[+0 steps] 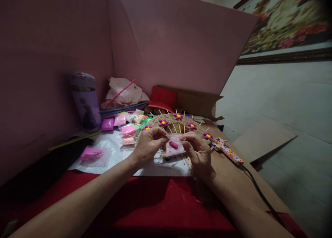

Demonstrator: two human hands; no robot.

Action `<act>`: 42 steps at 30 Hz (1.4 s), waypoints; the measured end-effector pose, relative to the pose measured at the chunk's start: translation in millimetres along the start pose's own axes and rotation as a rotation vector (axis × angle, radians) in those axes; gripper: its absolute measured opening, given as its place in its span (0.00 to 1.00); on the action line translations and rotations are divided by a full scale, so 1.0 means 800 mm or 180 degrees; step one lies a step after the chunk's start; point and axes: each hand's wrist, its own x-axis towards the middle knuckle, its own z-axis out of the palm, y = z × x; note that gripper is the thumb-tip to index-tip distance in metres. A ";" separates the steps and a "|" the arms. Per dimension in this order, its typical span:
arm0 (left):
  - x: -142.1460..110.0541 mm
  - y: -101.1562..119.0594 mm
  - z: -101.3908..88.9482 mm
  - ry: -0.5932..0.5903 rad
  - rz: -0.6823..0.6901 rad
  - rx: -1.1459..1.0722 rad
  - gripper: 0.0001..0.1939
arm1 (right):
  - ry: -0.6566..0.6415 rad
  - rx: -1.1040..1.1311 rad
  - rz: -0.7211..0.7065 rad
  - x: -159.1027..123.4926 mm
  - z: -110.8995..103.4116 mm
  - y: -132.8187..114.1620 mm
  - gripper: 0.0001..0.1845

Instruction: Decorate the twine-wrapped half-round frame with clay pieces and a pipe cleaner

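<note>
Between my two hands hangs a small clear plastic bag (175,138) with a piece of magenta clay (173,145) inside. My left hand (148,145) pinches its left upper edge. On the other side, the fingers of my right hand (199,153) are closed on its right edge. Just behind them is an arched twine weaving (155,121) with thin sticks poking out of it. Several magenta flowers (178,116) with yellow centres sit along the arch. My hands hide part of the weaving's lower side.
Packets of coloured clay (128,129) lie at the left, with an opened pink packet (92,153) nearer me. A purple tumbler (87,106) stands behind. A flower-patterned glue gun (228,151) with a black cord rests on cardboard (233,182) at the right. Red cloth (160,203) covers the front.
</note>
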 end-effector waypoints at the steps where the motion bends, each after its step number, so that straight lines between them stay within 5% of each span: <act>1: 0.000 -0.001 0.000 0.0015 0.0046 0.0045 0.04 | -0.0025 -0.0048 -0.0073 0.001 -0.001 -0.001 0.07; 12: -0.006 -0.010 0.000 -0.0054 0.1617 0.1235 0.04 | -0.0450 -0.0550 -0.0371 0.002 0.003 -0.012 0.04; 16: -0.016 0.000 0.009 0.0152 0.1478 0.1490 0.04 | -0.0150 -0.0858 -0.0503 -0.003 0.005 -0.010 0.02; 21: -0.023 0.001 0.017 -0.0324 0.0991 0.2053 0.11 | -0.0094 -0.1262 -0.0908 -0.006 0.006 -0.008 0.04; 36: -0.032 -0.004 0.028 0.0674 0.2085 0.3476 0.10 | 0.0360 -0.2222 -0.1065 -0.018 0.016 -0.014 0.03; 42: -0.030 -0.003 0.023 0.0803 0.2510 0.3892 0.10 | 0.0317 -0.2267 -0.1193 -0.018 0.014 -0.010 0.03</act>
